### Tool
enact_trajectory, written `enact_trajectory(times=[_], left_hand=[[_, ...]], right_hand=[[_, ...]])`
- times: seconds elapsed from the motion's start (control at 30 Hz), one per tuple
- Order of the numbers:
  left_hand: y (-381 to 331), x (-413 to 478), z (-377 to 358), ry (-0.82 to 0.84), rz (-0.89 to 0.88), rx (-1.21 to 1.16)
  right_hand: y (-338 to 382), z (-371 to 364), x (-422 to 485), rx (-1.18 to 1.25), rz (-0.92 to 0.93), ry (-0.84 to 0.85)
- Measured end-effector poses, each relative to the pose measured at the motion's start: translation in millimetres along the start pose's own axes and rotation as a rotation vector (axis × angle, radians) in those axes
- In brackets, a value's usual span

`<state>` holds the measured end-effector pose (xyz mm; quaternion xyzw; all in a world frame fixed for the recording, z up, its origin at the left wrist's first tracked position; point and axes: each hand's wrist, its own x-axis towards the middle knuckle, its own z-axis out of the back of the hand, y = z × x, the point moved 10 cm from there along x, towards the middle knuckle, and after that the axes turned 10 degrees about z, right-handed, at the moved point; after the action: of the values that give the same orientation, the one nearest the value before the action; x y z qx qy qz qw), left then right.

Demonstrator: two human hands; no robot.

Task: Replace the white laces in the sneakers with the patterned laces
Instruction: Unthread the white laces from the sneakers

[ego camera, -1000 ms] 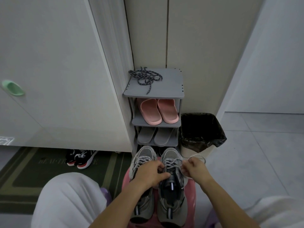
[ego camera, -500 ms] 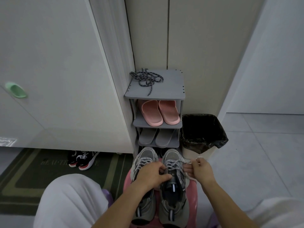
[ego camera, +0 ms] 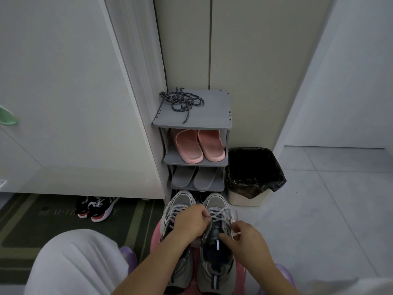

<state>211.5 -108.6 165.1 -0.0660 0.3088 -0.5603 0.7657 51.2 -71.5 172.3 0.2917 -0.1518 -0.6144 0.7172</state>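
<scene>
Currently busy at lower centre: two grey sneakers (ego camera: 214, 202) side by side on a pink stool (ego camera: 154, 241), toes toward the grey shoe rack (ego camera: 214, 118). Left grip (ego camera: 189, 222) curled over the top of the picture-right sneaker, fingers tucked into the crossed white laces (ego camera: 220, 212), apparently pinching a strand near the upper eyelets; exact hold hidden behind the knuckles. Right grip (ego camera: 246, 237) just beside that shoe's outer edge, fingers bent, thumb and forefinger closed on a short loose stretch of white lace. Picture-left sneaker also laced in white, partly under the left forearm.

Patterned laces (ego camera: 182, 101) well apart from all this, in a loose dark speckled tangle on the rack's top shelf, upper centre of the frame, one end trailing toward the front edge.

Judging by look: white lace thin, soft, limp, near weightless; useless to push, only good for pulling. Probably drags a little in each eyelet, so best drawn out crossing by crossing, taken close to the eyelet rather than far along the free end, with the other grip pinning the shoe by tongue or collar. Sneaker itself light and padded, likely to tip or slide off the small stool under a hard tug. Patterned pair rounder, rope-like, probably stiffer and less slippery; best lifted by a hard tip, shaken free of the tangle, then fed tip-first.

Elsewhere: pink slippers (ego camera: 189, 145) and grey slippers (ego camera: 182, 177) on lower shelves, bin (ego camera: 244, 199) with black liner right of the rack, black sneakers (ego camera: 95, 208) on a green mat (ego camera: 42, 231) at lower left.
</scene>
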Motion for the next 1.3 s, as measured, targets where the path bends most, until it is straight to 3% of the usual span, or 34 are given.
enact_trajectory(times=[0.17, 0.63, 0.87, 1.07, 1.3], left_hand=[[-23.2, -6.3, 10.2, -0.155, -0.148, 0.251], [-19.9, 11.0, -2.0, 0.126, -0.044, 0.098], [-17.7, 4.1, 0.1, 0.067, -0.055, 0.169], [-14.2, 7.2, 14.3, -0.042, -0.028, 0.057], [-9.4, 0.9, 3.3, -0.017, -0.035, 0.064]], right_hand=[[6.4, -6.0, -4.0, -0.038, 0.078, 0.046], [3.8, -3.3, 3.2, -0.023, 0.136, 0.04], [2.1, -3.7, 4.1, -0.016, 0.143, 0.037], [-2.0, -3.6, 3.5, 0.064, 0.116, 0.025], [-1.3, -6.5, 4.1, 0.017, 0.118, 0.05]])
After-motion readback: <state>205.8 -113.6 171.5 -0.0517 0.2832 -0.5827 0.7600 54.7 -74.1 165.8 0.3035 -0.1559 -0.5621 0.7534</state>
